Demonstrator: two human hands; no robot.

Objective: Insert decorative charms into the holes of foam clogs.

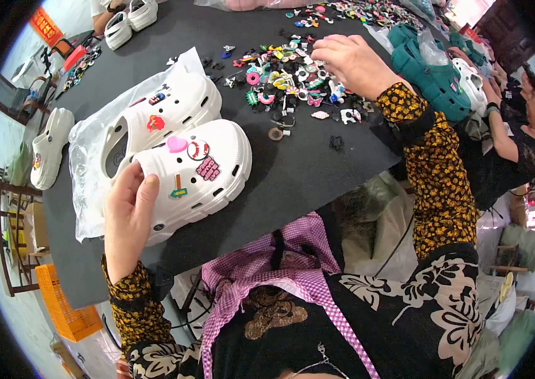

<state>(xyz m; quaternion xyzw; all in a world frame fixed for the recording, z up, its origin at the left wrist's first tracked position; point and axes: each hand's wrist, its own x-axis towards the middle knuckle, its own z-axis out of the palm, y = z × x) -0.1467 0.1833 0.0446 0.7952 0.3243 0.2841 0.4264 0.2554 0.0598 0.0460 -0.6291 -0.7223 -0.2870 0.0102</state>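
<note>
My left hand (129, 211) grips the near white clog (217, 142) at its heel side, thumb on top. Shoe charms sit on this clog's upper: a pink heart, a baseball, a pink lettered charm and a green-and-orange arrow-shaped one. Just behind it, another white clog (198, 98) with a red charm and a dark figure charm lies on a clear plastic bag (84, 183). Over the right edge of a pile of colourful shoe charms (292, 79) is my right hand (359, 63), its fingers loosely bent and apart; their tips are partly hidden.
The black table (267, 202) carries more white clogs (49, 148) at left and at the far left edge. Teal clogs (435, 79) lie at right, near a co-worker (514, 126) handling a white clog. More charms (375, 12) spread at the back. An orange crate (65, 303) stands lower left.
</note>
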